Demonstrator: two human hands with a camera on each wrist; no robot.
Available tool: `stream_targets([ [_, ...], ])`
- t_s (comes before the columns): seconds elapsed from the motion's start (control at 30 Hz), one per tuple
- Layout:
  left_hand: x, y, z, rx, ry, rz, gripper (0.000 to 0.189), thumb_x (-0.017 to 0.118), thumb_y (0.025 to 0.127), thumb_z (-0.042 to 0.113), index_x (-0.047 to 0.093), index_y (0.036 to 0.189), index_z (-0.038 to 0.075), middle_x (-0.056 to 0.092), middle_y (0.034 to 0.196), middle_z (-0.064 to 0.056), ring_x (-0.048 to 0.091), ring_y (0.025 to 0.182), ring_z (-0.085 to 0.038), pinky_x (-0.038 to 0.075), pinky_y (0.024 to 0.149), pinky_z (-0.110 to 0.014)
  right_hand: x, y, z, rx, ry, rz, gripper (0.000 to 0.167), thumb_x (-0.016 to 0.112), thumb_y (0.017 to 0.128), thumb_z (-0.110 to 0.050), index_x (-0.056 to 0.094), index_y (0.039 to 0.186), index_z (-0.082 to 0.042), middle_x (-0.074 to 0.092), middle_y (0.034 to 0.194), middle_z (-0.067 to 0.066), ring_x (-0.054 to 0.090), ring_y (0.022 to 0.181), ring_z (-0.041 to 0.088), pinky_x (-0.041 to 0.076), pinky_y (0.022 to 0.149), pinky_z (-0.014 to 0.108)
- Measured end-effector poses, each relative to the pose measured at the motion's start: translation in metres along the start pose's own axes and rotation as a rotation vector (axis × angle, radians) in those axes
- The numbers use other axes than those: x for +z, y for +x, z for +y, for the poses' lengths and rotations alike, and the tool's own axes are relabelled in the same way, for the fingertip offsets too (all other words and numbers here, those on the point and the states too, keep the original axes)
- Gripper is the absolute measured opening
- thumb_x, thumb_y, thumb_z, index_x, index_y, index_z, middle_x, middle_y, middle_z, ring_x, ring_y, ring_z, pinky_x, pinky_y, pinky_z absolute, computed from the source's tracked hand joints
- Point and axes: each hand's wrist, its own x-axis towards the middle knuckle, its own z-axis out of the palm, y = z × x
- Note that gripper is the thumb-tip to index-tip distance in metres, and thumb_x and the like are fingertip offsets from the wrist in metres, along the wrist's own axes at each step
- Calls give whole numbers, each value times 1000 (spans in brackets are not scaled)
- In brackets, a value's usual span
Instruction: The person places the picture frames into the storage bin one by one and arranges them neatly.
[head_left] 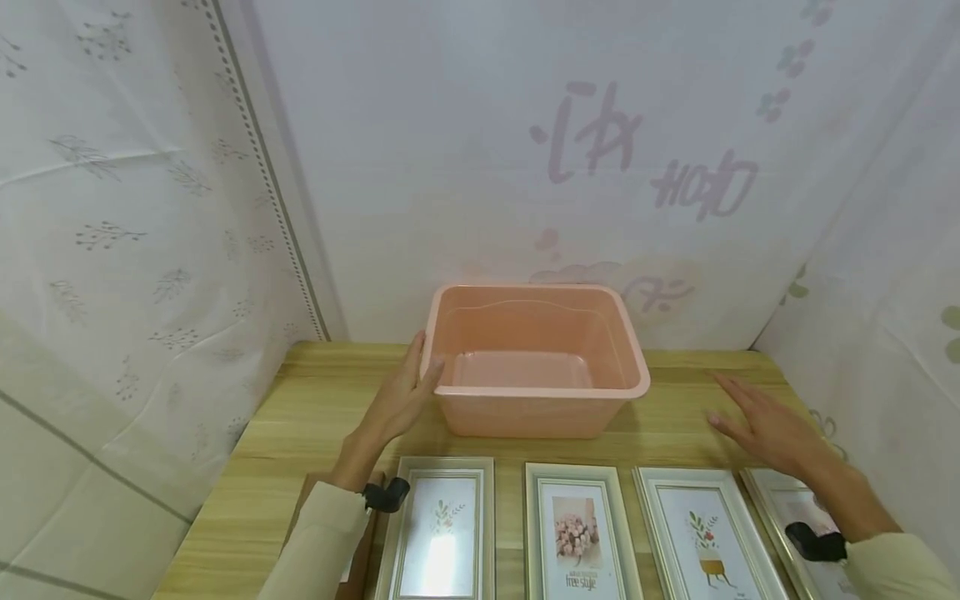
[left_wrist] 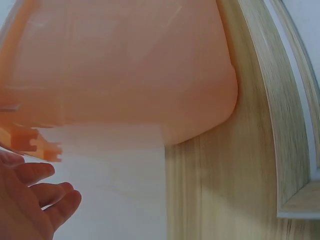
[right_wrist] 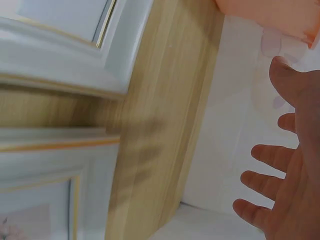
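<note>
A pink plastic basin (head_left: 540, 414) stands upright at the back of the wooden table, its inside bare. My left hand (head_left: 401, 396) is at its left rim, thumb over the edge and fingers outside, holding it there. In the left wrist view, the left hand's fingers (left_wrist: 65, 205) curve loosely below the basin's rim, beside the wall (left_wrist: 150, 60); the thumb is hidden. To the right of the basin, apart from it, my right hand (head_left: 772, 421) hovers over the table with fingers spread. Nothing is in it, as the right wrist view of the hand (right_wrist: 295, 160) confirms.
Along the front lie several picture frames: a pale one (head_left: 487, 533) with a plant print, a flower-photo one (head_left: 626, 542), a white one (head_left: 742, 517) and another (head_left: 757, 492) below the right forearm. A brown frame (head_left: 356, 567) is partly under the left sleeve. Printed cloth (head_left: 450, 125) hangs behind.
</note>
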Motion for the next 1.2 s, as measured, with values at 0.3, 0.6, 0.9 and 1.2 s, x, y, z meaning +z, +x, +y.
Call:
stream_targets([
  [0.3,3,3,-1,3,-35,18,74,43,110,40,13,166,2,24,168,-22,30,151,-42,25,120,-59,4,-18,25,0,61,-37,75,69,99,-34,40,149,14,44,145,43,44,126,64,37,96,76],
  [0.6,12,4,-1,4,-214,37,64,46,108,21,19,164,6,43,155,-27,51,133,-42,40,110,-62,12,-41,55,40,193,-121,81,77,92,-26,38,147,19,40,143,48,41,125,68,36,92,79],
  [0.9,14,2,-2,-6,-302,43,58,42,108,16,24,162,3,48,150,-24,54,127,-38,44,106,-60,19,-66,85,71,234,-189,90,80,89,-21,29,147,24,35,140,53,38,120,73,35,88,82],
  [1.2,15,1,0,-32,-306,54,59,40,106,18,24,161,2,51,147,-26,55,127,-38,43,107,-60,28,-83,106,117,199,-223,78,80,89,-19,40,136,27,43,130,54,43,114,74,41,84,78],
])
